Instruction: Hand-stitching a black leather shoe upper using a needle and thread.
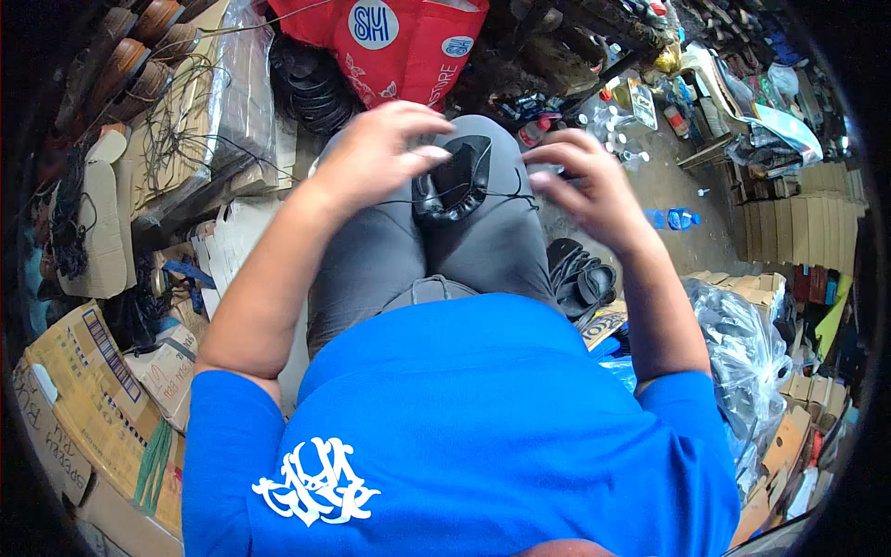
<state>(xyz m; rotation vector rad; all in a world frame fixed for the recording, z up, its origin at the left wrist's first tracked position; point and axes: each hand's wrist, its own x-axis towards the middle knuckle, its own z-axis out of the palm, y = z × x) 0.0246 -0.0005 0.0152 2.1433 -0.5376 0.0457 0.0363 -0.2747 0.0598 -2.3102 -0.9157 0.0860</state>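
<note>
A black shoe upper point(452, 176) with gathered, shiny edges rests on my grey-trousered thighs, toward the knees. Thin black cord point(506, 197) runs across it and trails out on both sides. My left hand point(388, 148) hovers just left of the upper, its thumb and fingers bent but apart, blurred by motion. To the right of the upper, my right hand point(587, 181) is raised with fingers spread, its tips close to the loose cord end. Nothing shows between the fingers of either hand.
A red shopping bag point(399, 46) stands ahead, beside stacked black shoe parts point(311, 88). Cardboard boxes point(102, 399) crowd the left. Clear plastic bottles point(608, 125) and a blue bottle point(682, 219) lie on the floor at right, near cardboard stacks point(803, 227) and a plastic bag point(733, 348).
</note>
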